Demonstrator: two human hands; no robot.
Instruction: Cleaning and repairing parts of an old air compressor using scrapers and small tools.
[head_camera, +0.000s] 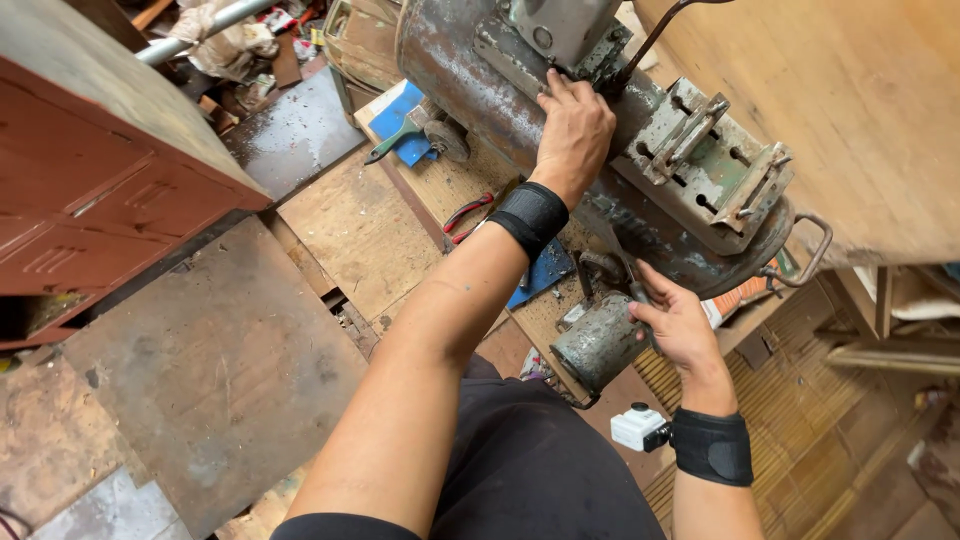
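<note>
While the top of the big rusty machine body is running out of the picture, the left hand is pressing flat on it, fingers spread and gripping nothing. The right hand is curling its fingers against the small grey cylinder below the machine; what the fingertips are pinching there is lying hidden. Two black wristbands are showing, one on each arm. One pair of red-handled pliers is lying on the wooden desk, partly covered by the left forearm.
</note>
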